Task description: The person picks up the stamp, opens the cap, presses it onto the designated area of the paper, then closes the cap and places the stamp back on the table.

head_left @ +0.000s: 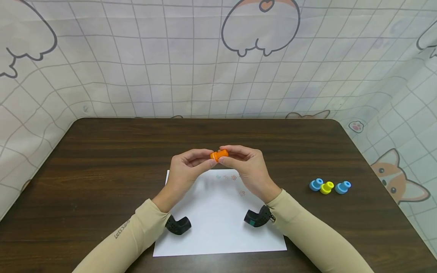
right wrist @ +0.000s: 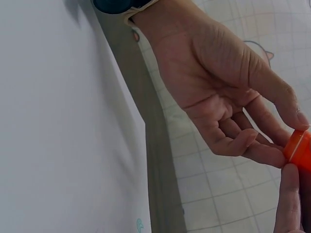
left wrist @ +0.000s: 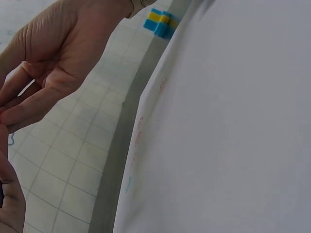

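Both hands meet above the far edge of a white paper sheet. Between them is a small orange stamp, shaped like a short knobbed cylinder with a pale line around it. My left hand pinches its left end between thumb and fingers. The fingertips of my right hand grip the other end. In the right wrist view the orange stamp shows at the right edge, with the left hand reaching to it. Small red and green printed marks lie near the paper's far edge.
On the dark wooden table, to the right, stand a blue stamp, a yellow stamp and another blue stamp. Black wrist cameras hang over the paper. A patterned white cloth rises behind the table.
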